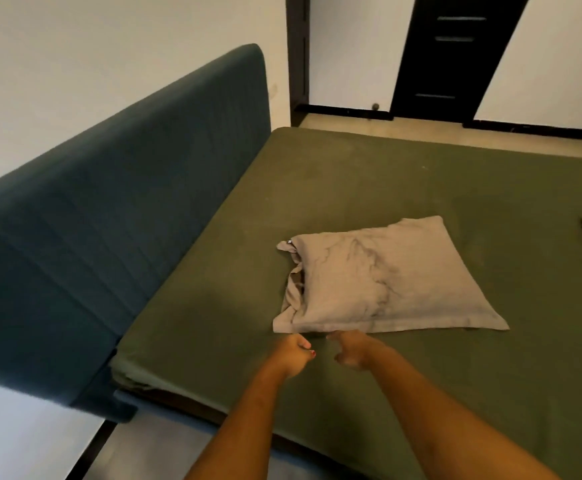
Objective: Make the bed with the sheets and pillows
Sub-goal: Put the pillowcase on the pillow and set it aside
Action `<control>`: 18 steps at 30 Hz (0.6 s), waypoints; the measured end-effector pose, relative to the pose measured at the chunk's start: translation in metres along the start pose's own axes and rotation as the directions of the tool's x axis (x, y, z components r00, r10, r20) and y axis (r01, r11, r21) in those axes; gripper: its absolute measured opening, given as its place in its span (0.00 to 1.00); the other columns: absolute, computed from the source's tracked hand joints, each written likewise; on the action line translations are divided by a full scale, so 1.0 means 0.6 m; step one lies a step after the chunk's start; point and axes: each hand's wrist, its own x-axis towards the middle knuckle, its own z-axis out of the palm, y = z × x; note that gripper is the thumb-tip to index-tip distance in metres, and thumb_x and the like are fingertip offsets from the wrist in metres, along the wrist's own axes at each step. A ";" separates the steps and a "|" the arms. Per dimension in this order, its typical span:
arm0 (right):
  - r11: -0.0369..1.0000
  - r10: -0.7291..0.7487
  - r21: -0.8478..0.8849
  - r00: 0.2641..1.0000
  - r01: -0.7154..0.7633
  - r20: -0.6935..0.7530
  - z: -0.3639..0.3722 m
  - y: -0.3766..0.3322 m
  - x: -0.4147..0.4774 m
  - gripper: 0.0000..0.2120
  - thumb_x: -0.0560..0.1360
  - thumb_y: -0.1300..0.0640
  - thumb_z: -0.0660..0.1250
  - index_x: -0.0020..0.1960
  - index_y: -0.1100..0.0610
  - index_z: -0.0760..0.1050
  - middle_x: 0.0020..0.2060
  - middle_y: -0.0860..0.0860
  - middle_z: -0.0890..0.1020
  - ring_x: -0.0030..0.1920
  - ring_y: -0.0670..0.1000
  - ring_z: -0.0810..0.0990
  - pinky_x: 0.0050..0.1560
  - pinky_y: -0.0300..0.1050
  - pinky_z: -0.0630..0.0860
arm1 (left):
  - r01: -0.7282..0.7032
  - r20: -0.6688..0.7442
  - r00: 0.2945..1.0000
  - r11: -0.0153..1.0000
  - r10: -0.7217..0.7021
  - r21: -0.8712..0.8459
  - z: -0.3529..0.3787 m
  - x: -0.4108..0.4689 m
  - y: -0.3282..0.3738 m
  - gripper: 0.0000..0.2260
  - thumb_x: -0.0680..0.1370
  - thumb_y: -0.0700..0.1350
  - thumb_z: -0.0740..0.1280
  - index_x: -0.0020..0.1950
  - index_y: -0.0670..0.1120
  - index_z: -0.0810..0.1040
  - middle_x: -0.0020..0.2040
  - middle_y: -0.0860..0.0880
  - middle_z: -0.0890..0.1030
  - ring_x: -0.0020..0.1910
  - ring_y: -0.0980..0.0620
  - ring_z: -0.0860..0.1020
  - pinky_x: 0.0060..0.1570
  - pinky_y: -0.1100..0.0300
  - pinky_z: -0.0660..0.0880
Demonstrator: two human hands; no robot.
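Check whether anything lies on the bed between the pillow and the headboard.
Nothing visible does. Only bare green sheet lies between the pillow and the headboard. The left hand and right hand are by the pillow's near edge, off that path.

A grey pillow (379,282) lies flat on the bed's green sheet (351,174), near the blue headboard (109,220). Just beside its near edge are the left grip (294,355), fingers curled, and the right grip (351,349), fingers loosely bent.
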 end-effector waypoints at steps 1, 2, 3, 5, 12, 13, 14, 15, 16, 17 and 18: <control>1.000 0.022 0.014 1.000 -0.022 -0.009 -0.008 0.020 0.008 0.29 0.77 0.58 0.65 0.76 0.52 0.59 0.72 0.55 0.67 0.70 0.55 0.68 0.67 0.46 0.66 | -0.001 0.015 1.000 1.000 0.001 0.003 0.009 0.016 0.012 0.10 0.77 0.42 0.68 0.39 0.52 0.70 0.49 0.45 0.77 0.48 0.50 0.74 0.56 0.58 0.72; 0.998 0.048 0.031 0.999 -0.048 -0.015 -0.018 0.040 0.017 0.29 0.77 0.58 0.65 0.76 0.52 0.59 0.72 0.55 0.68 0.70 0.56 0.68 0.67 0.46 0.67 | 0.004 0.031 1.000 1.000 -0.005 0.014 0.016 0.031 0.027 0.09 0.77 0.42 0.68 0.40 0.52 0.71 0.50 0.44 0.78 0.49 0.49 0.75 0.56 0.58 0.72; 0.997 0.071 0.044 0.997 -0.070 -0.020 -0.027 0.061 0.027 0.30 0.77 0.58 0.65 0.76 0.51 0.59 0.71 0.56 0.68 0.69 0.56 0.69 0.67 0.46 0.68 | 0.000 0.039 0.999 1.000 0.000 0.020 0.025 0.050 0.037 0.07 0.77 0.42 0.68 0.42 0.51 0.72 0.51 0.44 0.79 0.50 0.49 0.76 0.55 0.60 0.72; 0.992 0.112 0.059 0.994 -0.111 -0.017 -0.044 0.098 0.044 0.31 0.76 0.58 0.66 0.76 0.50 0.59 0.71 0.56 0.69 0.68 0.56 0.71 0.66 0.48 0.70 | 0.003 0.069 0.998 1.000 -0.005 0.031 0.041 0.080 0.054 0.07 0.77 0.43 0.68 0.42 0.51 0.72 0.51 0.45 0.78 0.50 0.49 0.75 0.54 0.61 0.70; 0.986 0.164 -0.018 0.986 -0.164 -0.042 -0.094 0.203 0.130 0.30 0.77 0.58 0.64 0.75 0.47 0.58 0.71 0.53 0.69 0.69 0.56 0.70 0.67 0.54 0.70 | 0.035 0.091 0.995 0.999 -0.038 0.035 0.090 0.194 0.115 0.05 0.78 0.42 0.67 0.53 0.46 0.76 0.58 0.44 0.79 0.53 0.49 0.75 0.56 0.60 0.71; 0.986 0.163 -0.027 0.985 -0.164 -0.049 -0.099 0.213 0.145 0.29 0.77 0.58 0.63 0.74 0.47 0.59 0.71 0.53 0.69 0.69 0.57 0.69 0.67 0.54 0.70 | 0.047 0.091 0.995 0.999 -0.049 0.027 0.095 0.211 0.122 0.03 0.78 0.42 0.67 0.52 0.46 0.75 0.58 0.44 0.79 0.52 0.51 0.75 0.55 0.60 0.71; 0.986 0.160 -0.040 0.985 -0.163 -0.057 -0.102 0.219 0.157 0.28 0.77 0.57 0.63 0.75 0.47 0.58 0.71 0.53 0.68 0.69 0.57 0.69 0.67 0.54 0.69 | 0.054 0.085 0.995 0.998 -0.056 0.017 0.098 0.225 0.125 0.03 0.78 0.42 0.66 0.51 0.47 0.75 0.58 0.45 0.78 0.52 0.51 0.74 0.55 0.60 0.71; 0.984 0.163 -0.058 0.985 -0.166 -0.055 -0.104 0.225 0.171 0.29 0.77 0.56 0.62 0.75 0.48 0.57 0.72 0.53 0.66 0.70 0.57 0.67 0.68 0.55 0.68 | 0.069 0.084 0.994 0.998 -0.069 0.008 0.102 0.240 0.127 0.02 0.79 0.42 0.66 0.51 0.47 0.75 0.57 0.45 0.78 0.53 0.50 0.74 0.54 0.60 0.70; 0.982 0.166 -0.080 0.985 -0.170 -0.050 -0.105 0.231 0.186 0.30 0.77 0.56 0.63 0.76 0.49 0.55 0.74 0.53 0.64 0.71 0.57 0.66 0.68 0.55 0.67 | 0.077 0.079 0.994 0.997 -0.077 0.007 0.105 0.256 0.127 0.03 0.79 0.42 0.65 0.52 0.47 0.76 0.57 0.45 0.78 0.54 0.49 0.75 0.54 0.61 0.70; 0.980 0.169 -0.098 0.985 -0.172 -0.044 -0.106 0.236 0.200 0.32 0.77 0.56 0.63 0.77 0.49 0.54 0.74 0.53 0.62 0.72 0.57 0.64 0.68 0.55 0.67 | 0.096 0.076 0.992 0.995 -0.096 0.005 0.107 0.270 0.126 0.05 0.79 0.42 0.65 0.54 0.46 0.76 0.58 0.45 0.78 0.56 0.48 0.75 0.54 0.61 0.70; 0.979 0.168 -0.114 0.985 -0.172 -0.042 -0.104 0.241 0.213 0.33 0.77 0.56 0.64 0.77 0.49 0.53 0.75 0.52 0.61 0.72 0.57 0.64 0.68 0.55 0.67 | 0.111 0.070 0.991 0.994 -0.110 0.002 0.109 0.284 0.124 0.07 0.79 0.42 0.65 0.56 0.44 0.77 0.59 0.45 0.78 0.57 0.47 0.75 0.53 0.61 0.69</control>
